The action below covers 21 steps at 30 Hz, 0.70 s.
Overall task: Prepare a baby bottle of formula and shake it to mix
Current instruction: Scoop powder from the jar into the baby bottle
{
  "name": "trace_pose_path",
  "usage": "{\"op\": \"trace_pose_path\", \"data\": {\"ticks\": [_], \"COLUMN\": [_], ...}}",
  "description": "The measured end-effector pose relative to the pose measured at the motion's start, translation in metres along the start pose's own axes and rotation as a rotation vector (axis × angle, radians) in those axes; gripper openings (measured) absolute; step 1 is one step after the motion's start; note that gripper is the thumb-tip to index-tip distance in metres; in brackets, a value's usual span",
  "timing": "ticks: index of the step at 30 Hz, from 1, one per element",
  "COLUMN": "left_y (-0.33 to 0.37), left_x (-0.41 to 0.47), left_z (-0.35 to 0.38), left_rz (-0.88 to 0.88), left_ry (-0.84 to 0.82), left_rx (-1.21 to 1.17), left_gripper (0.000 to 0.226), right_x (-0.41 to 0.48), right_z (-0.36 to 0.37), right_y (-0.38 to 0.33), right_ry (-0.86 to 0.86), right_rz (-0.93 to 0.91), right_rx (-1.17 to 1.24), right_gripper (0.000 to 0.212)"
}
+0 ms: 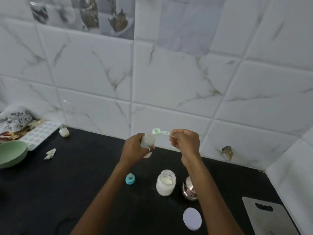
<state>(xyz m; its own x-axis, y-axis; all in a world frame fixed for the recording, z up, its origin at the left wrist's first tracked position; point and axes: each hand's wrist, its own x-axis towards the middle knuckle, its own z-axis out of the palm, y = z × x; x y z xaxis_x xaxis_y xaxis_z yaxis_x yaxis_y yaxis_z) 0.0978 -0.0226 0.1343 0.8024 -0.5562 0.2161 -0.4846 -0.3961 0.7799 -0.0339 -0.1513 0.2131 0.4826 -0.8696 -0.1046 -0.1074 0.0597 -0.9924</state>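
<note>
My left hand point(135, 147) grips a clear baby bottle point(149, 139), held up above the black counter point(67, 175). My right hand point(183, 140) pinches the handle of a small green measuring scoop point(159, 131), whose bowl hovers just over the bottle's open mouth. An open glass jar of white formula powder point(166, 182) stands on the counter below my hands. The bottle's blue teat cap point(130, 178) lies to the left of the jar. A round white lid point(192, 218) lies near the front, to the right of the jar.
A small steel pot point(189, 190) stands right of the jar. A steel cutting board point(267, 216) lies at the front right. At the far left are a green bowl point(11, 153), a white ice tray point(39, 134), a small white cup point(64, 132) and a crumpled scrap point(50, 153). Tiled walls close the back and right.
</note>
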Motion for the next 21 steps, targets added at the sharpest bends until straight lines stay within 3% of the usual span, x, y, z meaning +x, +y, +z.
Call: {"op": "trace_pose_path", "data": {"ticks": [9, 21], "left_y": [0.028, 0.042], "left_x": [-0.008, -0.009], "left_z": [-0.018, -0.020], "left_rz": [0.056, 0.058], "left_ry": [0.027, 0.055], "left_rx": [-0.005, 0.002], "left_gripper": [0.059, 0.059], "right_x": [-0.009, -0.018], "right_z": [-0.010, -0.010], "right_y": [-0.030, -0.013], "right_ry": [-0.030, -0.017], "right_rz": [-0.174, -0.872], "right_rx": [-0.092, -0.425], "right_gripper": [0.015, 0.013]}}
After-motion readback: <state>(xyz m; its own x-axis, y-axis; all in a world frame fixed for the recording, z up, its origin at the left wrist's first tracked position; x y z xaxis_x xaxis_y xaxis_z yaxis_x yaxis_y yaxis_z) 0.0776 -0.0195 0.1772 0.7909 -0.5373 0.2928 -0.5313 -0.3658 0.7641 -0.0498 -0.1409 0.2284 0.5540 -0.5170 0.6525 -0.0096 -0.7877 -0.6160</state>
